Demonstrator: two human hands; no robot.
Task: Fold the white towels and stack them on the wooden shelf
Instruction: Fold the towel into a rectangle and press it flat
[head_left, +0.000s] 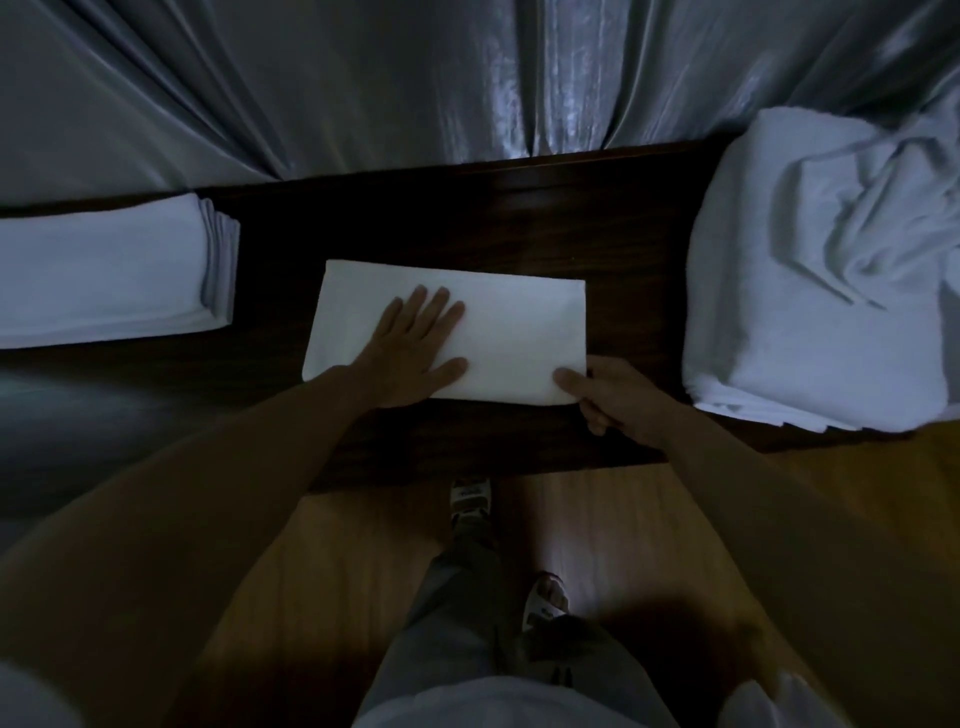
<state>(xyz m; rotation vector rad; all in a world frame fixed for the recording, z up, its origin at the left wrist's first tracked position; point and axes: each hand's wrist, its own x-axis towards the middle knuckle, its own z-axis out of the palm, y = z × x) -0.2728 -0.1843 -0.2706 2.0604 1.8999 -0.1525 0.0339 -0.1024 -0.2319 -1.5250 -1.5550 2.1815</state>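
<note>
On dark shelf (519, 223): left hand (410, 353) flat on folded towel (519, 332); right hand (608, 395) pinches corner, fingertips hidden.

Hotel-like room: grey curtain (363, 88), dark wooden shelf (467, 228), white towel stacks (104, 275).

Your dark wooden shelf (498, 223) carries a folded towel (519, 332) under your left hand (415, 353), a stack (104, 270) left of it, a heap (821, 270) right.
</note>
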